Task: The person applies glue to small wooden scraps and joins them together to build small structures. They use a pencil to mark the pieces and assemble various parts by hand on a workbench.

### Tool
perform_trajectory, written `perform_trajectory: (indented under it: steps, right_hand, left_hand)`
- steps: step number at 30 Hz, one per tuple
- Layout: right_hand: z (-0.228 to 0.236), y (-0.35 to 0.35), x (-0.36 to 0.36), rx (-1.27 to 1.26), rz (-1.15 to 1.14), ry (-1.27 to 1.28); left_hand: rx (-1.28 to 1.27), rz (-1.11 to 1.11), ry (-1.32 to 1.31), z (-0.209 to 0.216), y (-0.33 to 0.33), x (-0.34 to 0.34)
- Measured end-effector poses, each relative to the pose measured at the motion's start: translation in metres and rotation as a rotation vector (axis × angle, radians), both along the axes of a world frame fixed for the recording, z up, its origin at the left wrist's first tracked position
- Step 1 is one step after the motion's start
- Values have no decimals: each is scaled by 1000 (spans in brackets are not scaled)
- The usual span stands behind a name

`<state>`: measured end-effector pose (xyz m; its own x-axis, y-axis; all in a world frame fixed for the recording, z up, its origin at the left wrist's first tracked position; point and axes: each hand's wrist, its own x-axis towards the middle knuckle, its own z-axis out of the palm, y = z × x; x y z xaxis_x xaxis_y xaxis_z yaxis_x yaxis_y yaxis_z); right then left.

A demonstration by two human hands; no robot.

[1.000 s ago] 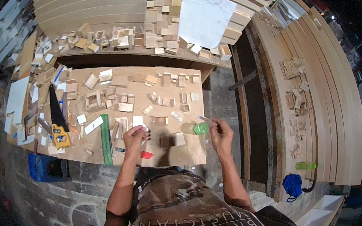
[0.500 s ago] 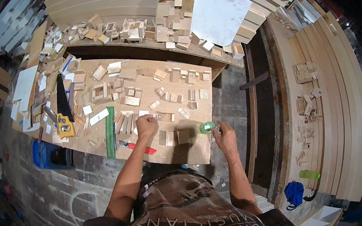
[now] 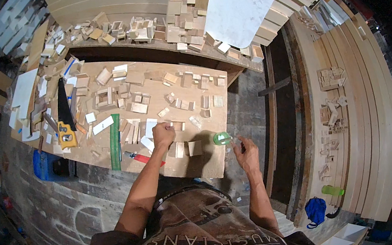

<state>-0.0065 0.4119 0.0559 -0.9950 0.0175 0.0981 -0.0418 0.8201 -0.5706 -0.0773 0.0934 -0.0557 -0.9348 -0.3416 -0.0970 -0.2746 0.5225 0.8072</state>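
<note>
From the head view, the left hand [image 3: 164,136] bunches its fingers beside a small, open pale-wood box [image 3: 179,125]; whether they grip anything, I can't tell. Over at the round, green translucent container [image 3: 221,138] on the brown plywood table [image 3: 217,167], the right hand [image 3: 247,153] keeps its fingertips narrow, anything between them too small to tell. Work looks partway: little box forms stand joined, thin pale-wood slats [image 3: 131,131] lie loose. Since half a second ago, the left hand has edged rightward, the right slightly back from the container.
</note>
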Motion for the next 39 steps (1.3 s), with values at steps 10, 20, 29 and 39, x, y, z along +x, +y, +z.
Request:
perform_trajectory:
  steps: [10,20,29,39]
  right_hand:
    - [20,-16,-3,-67,22,-81]
    - [12,-66,-25,-129,204,14]
    - [-76,-172,-60,-324,305,-95]
    - [-87,-221,-63,-306,144,-54]
  left_hand:
    - [34,49,-60,2,5,0]
    - [189,-126,-47,-22,-31,9]
    - [183,-434,-92,17,-41,-5]
    - [98,-645,37,-17,-58,-21]
